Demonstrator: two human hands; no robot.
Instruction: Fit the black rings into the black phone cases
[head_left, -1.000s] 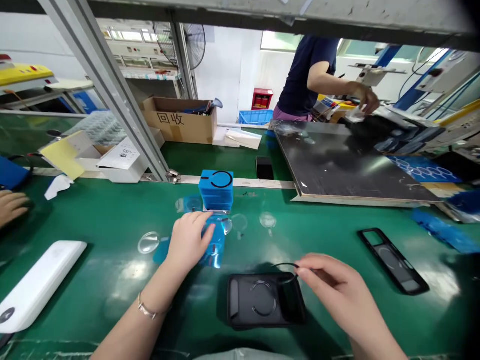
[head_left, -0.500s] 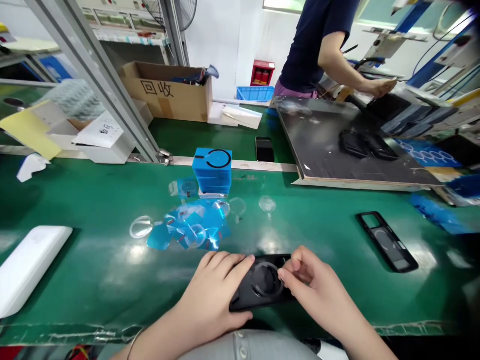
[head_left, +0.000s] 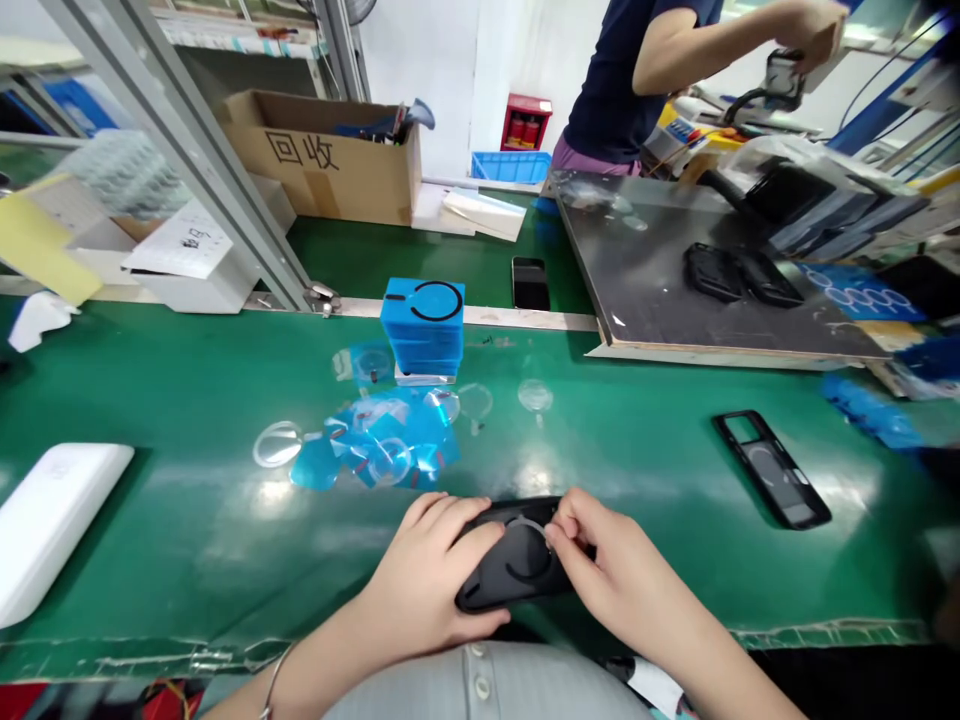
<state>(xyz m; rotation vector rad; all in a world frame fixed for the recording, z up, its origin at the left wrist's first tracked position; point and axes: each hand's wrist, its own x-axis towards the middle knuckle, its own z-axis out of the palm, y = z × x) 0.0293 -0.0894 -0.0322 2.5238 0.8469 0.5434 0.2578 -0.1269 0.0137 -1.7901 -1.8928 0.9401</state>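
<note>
A black phone case (head_left: 510,575) lies at the near edge of the green belt (head_left: 187,500), inner side up, with a ring-shaped groove in it. My left hand (head_left: 427,580) grips its left end, fingers curled over the top edge. My right hand (head_left: 600,570) pinches a thin ring (head_left: 529,525) against the groove, fingertips pressed together. Beyond the case lies a heap of peeled blue film pieces (head_left: 382,450). A stack of blue sheets with black rings (head_left: 424,325) stands behind that heap.
A second black case (head_left: 772,468) lies to the right on the belt. A white oblong device (head_left: 52,515) sits at the left. Behind, a dark board (head_left: 675,300) carries more cases, and another person (head_left: 637,70) works there. A cardboard box (head_left: 330,160) stands behind the metal frame.
My left hand left the blue films and took hold of the case. My right hand brought the thin ring down onto the case's groove. The person behind raised an arm to a machine.
</note>
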